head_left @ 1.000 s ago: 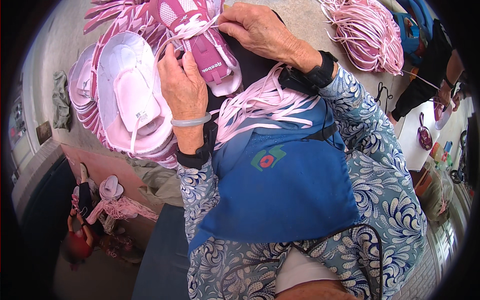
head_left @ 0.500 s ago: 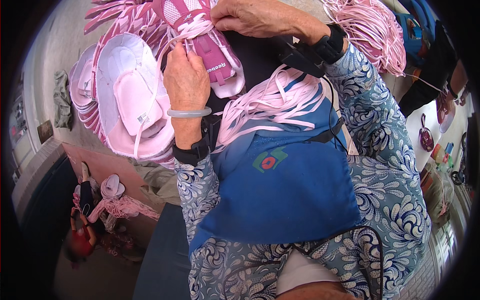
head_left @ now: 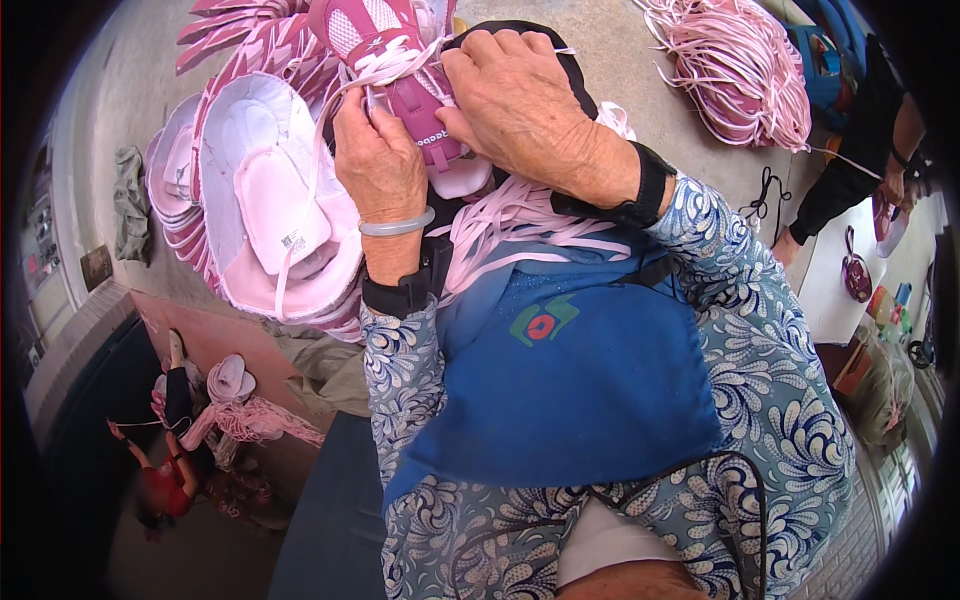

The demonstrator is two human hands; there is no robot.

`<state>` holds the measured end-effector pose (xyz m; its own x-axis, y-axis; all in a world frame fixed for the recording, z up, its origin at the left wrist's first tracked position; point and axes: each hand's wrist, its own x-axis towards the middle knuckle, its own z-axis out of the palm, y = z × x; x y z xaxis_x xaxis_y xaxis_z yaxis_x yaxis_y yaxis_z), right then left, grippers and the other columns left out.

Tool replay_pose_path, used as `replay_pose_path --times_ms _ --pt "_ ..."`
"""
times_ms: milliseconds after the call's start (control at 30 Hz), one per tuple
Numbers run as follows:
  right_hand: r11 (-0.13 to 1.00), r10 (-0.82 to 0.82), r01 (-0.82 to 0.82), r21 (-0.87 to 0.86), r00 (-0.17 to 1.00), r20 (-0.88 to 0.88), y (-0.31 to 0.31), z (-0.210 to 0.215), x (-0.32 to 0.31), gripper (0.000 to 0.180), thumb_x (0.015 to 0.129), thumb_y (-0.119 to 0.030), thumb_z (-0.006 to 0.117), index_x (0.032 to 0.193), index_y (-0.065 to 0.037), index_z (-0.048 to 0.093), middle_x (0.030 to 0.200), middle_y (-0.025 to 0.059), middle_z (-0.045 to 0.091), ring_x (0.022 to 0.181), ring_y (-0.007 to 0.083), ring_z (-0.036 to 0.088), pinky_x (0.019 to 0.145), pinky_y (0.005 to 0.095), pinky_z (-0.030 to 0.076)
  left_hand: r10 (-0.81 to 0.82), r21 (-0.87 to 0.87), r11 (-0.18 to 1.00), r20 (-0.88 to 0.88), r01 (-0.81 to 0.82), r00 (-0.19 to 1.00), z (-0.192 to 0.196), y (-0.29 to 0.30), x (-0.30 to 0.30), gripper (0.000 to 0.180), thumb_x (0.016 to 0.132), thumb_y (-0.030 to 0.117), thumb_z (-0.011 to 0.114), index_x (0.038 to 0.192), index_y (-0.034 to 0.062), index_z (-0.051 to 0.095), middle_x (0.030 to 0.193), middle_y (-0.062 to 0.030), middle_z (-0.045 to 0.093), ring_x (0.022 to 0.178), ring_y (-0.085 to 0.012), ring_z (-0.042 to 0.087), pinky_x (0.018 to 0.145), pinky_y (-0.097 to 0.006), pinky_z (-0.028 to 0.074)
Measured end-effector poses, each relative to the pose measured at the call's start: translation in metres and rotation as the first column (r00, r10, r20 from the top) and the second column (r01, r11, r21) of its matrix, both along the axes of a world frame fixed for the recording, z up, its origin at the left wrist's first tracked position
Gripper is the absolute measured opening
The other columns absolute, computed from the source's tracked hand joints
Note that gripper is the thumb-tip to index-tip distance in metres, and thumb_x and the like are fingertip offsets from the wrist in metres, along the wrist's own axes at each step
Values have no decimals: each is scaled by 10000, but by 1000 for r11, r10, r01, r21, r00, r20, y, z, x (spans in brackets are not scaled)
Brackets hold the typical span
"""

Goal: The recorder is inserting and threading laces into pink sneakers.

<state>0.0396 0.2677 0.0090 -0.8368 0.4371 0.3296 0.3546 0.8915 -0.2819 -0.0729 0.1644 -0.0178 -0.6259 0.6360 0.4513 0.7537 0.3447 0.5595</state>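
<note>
A pink and white shoe upper (head_left: 373, 32) lies at the top middle, its tongue toward me. Pale pink shoelace (head_left: 392, 66) crosses over its eyelets. My left hand (head_left: 378, 158) is closed at the upper's left side, thumb and forefinger pinching the lace. My right hand (head_left: 525, 112) is closed on the right side, fingers curled over the lace with the thumb by the tongue. A short lace end pokes out beyond its knuckles; its fingertips are partly hidden. Loose pink laces (head_left: 530, 222) lie across the blue apron (head_left: 570, 400) on my lap.
Nested pink shoe uppers (head_left: 275, 190) stand close on my left, more stacked behind. A big bundle of pink laces (head_left: 735, 75) lies at the far right on the floor. Other people sit at lower left, in a red top (head_left: 170, 485), and at far right (head_left: 850, 165).
My right hand has swung inward and nearer, turning its back up, and now covers the upper's right side. My left hand stays at the lace. The person at lower left has stretched out an arm.
</note>
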Motion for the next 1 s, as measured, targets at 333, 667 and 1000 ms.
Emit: replay_pose_path --times_ms 333,667,1000 --pt "997 -32 25 -80 995 -99 14 -27 -13 290 750 -93 600 1019 -12 528 894 146 582 825 288 579 732 397 430 -119 -113 988 -150 102 982 12 4 -12 217 806 -33 486 997 37 562 902 -162 621 821 -335 613 717 -372 500" --pt "989 128 -136 -56 984 -125 22 -31 -17 291 795 -132 607 1062 -47 527 885 157 602 738 298 628 622 358 519 -214 -122 977 -482 176 850 22 12 -23 118 749 61 644 805 38 543 848 -93 546 744 -279 573 610 -366 465" --pt "948 109 -83 306 991 -71 26 -20 -31 143 737 -172 581 805 -52 619 825 83 573 784 205 566 713 332 410 -90 84 994 197 74 976 38 -13 13 125 776 49 676 809 7 563 720 -80 605 604 -178 595 540 -276 461"
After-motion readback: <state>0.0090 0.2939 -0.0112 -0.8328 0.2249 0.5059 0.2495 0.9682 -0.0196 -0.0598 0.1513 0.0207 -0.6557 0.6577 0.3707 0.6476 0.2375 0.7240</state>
